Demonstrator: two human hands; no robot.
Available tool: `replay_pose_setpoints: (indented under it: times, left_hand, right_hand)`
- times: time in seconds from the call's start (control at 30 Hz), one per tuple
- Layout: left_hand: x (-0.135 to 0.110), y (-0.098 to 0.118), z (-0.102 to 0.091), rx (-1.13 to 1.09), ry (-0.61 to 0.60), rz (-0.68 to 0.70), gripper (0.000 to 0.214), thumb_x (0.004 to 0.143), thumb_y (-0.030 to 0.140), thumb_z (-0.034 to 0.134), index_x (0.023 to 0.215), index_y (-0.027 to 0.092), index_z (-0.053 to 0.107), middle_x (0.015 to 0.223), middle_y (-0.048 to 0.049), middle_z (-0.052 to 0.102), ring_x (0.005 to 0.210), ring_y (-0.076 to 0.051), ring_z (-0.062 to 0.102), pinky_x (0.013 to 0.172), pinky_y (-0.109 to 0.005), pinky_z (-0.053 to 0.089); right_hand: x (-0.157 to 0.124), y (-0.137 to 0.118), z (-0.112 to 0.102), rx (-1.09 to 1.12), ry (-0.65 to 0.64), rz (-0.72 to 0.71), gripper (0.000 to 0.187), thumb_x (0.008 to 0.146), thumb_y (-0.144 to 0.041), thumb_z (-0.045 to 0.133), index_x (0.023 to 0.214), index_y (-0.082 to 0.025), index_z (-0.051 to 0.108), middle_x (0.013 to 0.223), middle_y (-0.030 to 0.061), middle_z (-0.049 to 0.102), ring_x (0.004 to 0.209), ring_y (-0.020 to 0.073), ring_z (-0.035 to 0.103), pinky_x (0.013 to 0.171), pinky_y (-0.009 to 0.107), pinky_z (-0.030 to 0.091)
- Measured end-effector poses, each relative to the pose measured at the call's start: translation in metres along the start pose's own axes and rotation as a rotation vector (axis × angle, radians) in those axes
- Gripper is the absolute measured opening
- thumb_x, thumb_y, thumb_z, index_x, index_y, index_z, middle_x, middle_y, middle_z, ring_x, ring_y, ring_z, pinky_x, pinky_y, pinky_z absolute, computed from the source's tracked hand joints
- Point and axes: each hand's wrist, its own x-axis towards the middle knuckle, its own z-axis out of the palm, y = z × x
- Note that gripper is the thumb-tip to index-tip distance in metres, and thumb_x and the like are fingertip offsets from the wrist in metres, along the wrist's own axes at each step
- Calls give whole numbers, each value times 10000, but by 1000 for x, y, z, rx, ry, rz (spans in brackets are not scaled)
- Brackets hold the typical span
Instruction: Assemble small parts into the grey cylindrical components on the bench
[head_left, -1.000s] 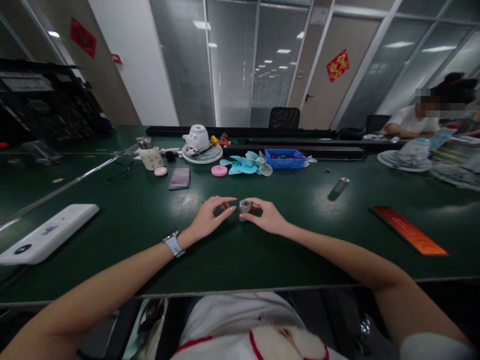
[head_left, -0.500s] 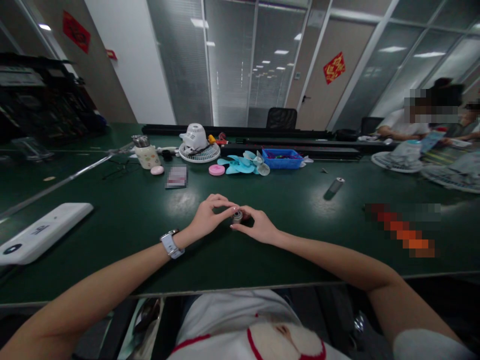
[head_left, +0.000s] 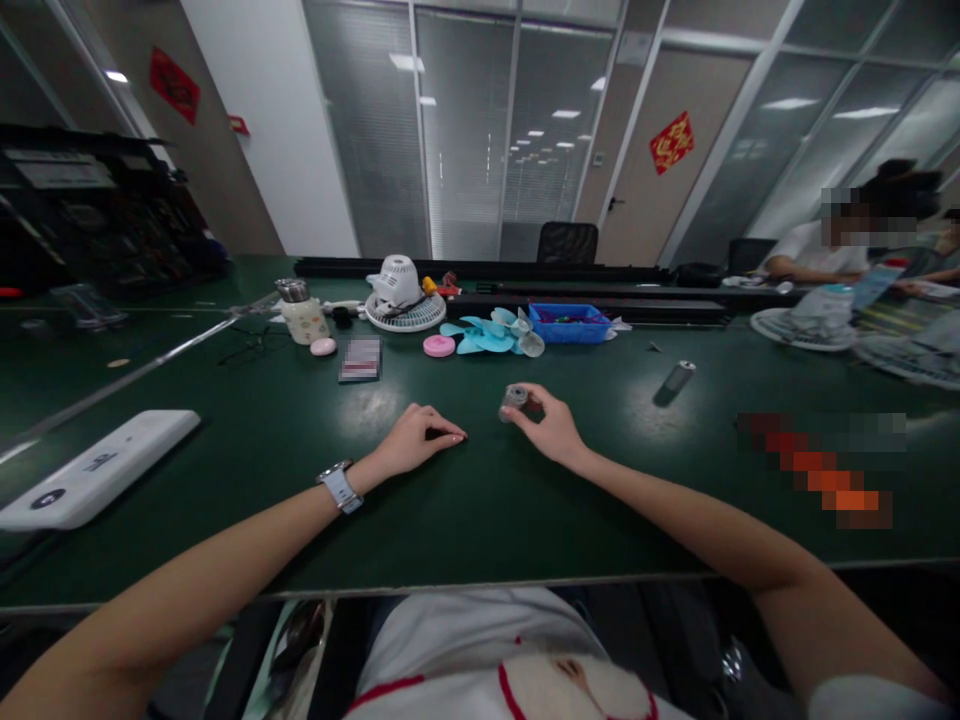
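Observation:
My right hand has its thumb and fingers round a small metal cylinder with a round opening in its top, above the green table. To its left, my left hand rests on the table with thumb and forefinger pinched together. Whether something tiny sits in that pinch is too small to tell. Another silver cylinder stands tilted in view to the right, apart from both hands.
Behind the hands are a pink disc, light blue fan blades, a blue tray and a white fan part. A white device lies left. At the far right, a person sits near more fan parts.
My hands have come apart. My right hand has carried the small metal cylinder up and right, out of my left hand's touch, while the left stays pinched near the table.

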Motion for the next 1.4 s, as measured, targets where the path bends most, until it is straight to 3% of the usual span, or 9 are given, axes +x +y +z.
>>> replay_pose_setpoints:
  times: [0.23, 0.37, 0.5, 0.63, 0.73, 0.93, 1.07, 1.27, 1.4]
  left_hand:
    - [0, -4, 4, 19, 23, -55, 332, 848, 522, 636, 1066, 304, 759, 879, -37, 719, 863, -222, 599, 801, -357, 429]
    - [1, 0, 4, 6, 80, -131, 436, 895, 562, 541, 1149, 251, 713, 879, -45, 693, 829, -213, 598, 734, -333, 439]
    - [1, 6, 4, -67, 166, -198, 460, 928, 555, 460, 1143, 212, 678, 939, -61, 701, 851, -217, 618, 746, -340, 467]
    - [1, 3, 6, -146, 241, -242, 445, 933, 545, 454, 1138, 192, 633, 922, -56, 691, 833, -208, 637, 750, -337, 484]
    - [1, -4, 8, -175, 284, -268, 431, 934, 542, 463, 1151, 196, 599, 920, -49, 679, 852, -208, 649, 754, -337, 492]
    - [2, -10, 9, -189, 298, -267, 407, 931, 522, 479, 1147, 194, 586, 932, -52, 672, 861, -209, 650, 765, -344, 497]
    - [2, -8, 10, -175, 295, -247, 392, 932, 504, 482, 1143, 188, 581, 934, -52, 667, 853, -203, 642, 757, -335, 493]
    - [1, -7, 9, -136, 284, -257, 382, 928, 510, 483, 1135, 206, 588, 909, -42, 683, 853, -208, 649, 735, -332, 487]
    - [1, -4, 8, -147, 279, -263, 395, 925, 515, 481, 1144, 203, 585, 903, -47, 681, 855, -213, 653, 730, -336, 493]
  right_hand:
    - [62, 117, -102, -425, 563, 343, 502, 818, -451, 635, 1221, -152, 627, 1040, 141, 730, 926, 267, 673, 864, 397, 493]
    - [60, 154, -140, -529, 608, 524, 447, 833, -398, 631, 1209, -157, 638, 1097, 196, 708, 956, 282, 641, 840, 410, 455]
    - [52, 166, -148, -528, 596, 588, 413, 824, -356, 645, 1170, -131, 650, 1097, 243, 689, 956, 305, 624, 826, 427, 445]
    - [52, 156, -134, -582, 666, 533, 675, 829, -353, 634, 1405, -65, 436, 1367, 306, 510, 1235, 350, 485, 978, 470, 385]
    - [48, 119, -101, -673, 613, 237, 715, 877, -368, 579, 1486, -102, 317, 1535, 243, 337, 1415, 334, 304, 1108, 510, 281]
    - [12, 7, -3, -387, -263, -373, 468, 962, -379, 519, 1413, -255, 503, 1550, 95, 403, 1410, 253, 399, 1127, 492, 346]
    - [-5, -22, 31, -185, -550, -524, 395, 968, -285, 534, 1358, -251, 580, 1500, 75, 473, 1397, 220, 431, 1136, 443, 367]
    - [-6, -15, 37, -94, -492, -424, 287, 928, -163, 564, 1139, -266, 730, 1177, 24, 724, 1142, 177, 660, 1030, 372, 486]
    - [14, 7, 3, -194, -292, -338, 362, 876, -94, 561, 1115, -300, 739, 1122, -2, 743, 1051, 198, 695, 988, 422, 510]
